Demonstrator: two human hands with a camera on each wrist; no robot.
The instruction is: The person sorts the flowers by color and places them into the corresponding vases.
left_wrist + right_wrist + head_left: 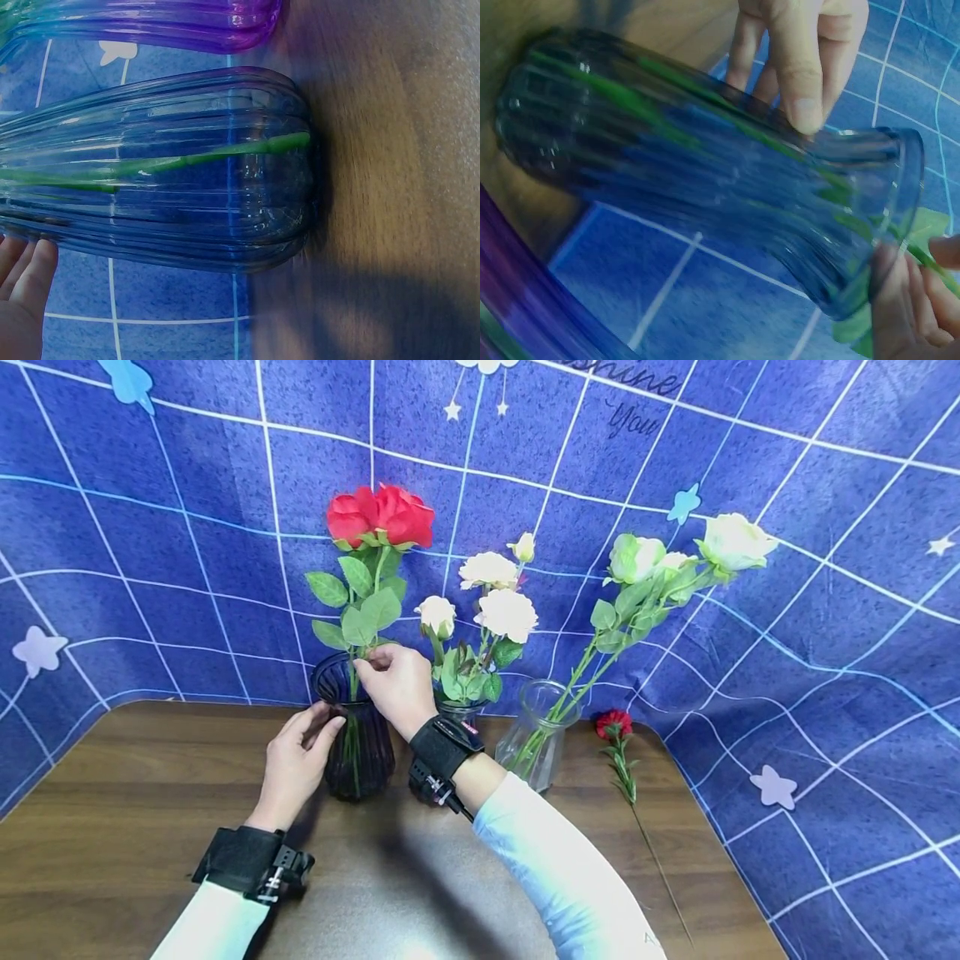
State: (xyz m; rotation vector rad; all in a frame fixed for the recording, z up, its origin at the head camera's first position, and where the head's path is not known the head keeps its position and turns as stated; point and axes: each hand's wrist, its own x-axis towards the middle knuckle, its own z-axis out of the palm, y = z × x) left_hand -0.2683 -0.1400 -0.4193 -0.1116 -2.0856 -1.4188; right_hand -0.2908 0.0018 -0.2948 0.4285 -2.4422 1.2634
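Note:
Two red roses (381,517) with green leaves stand in a dark, ribbed glass vase (367,756) at left of centre. My right hand (401,689) is over the vase's rim and pinches a rose stem (928,259) between thumb and fingers. Against the vase's left side, just below the flared neck, my left hand (296,764) holds the glass with thumb and fingertips. Through the glass in the left wrist view, one green stem (217,154) reaches close to the bottom, while another ends higher up.
Behind my right wrist, pale roses (506,614) fill a second vase, tinted purple in the left wrist view. A clear vase (528,747) holds white-green roses (731,543) leaning right. One red carnation (615,725) lies on the wooden table (112,852). A blue patterned cloth (225,568) hangs behind.

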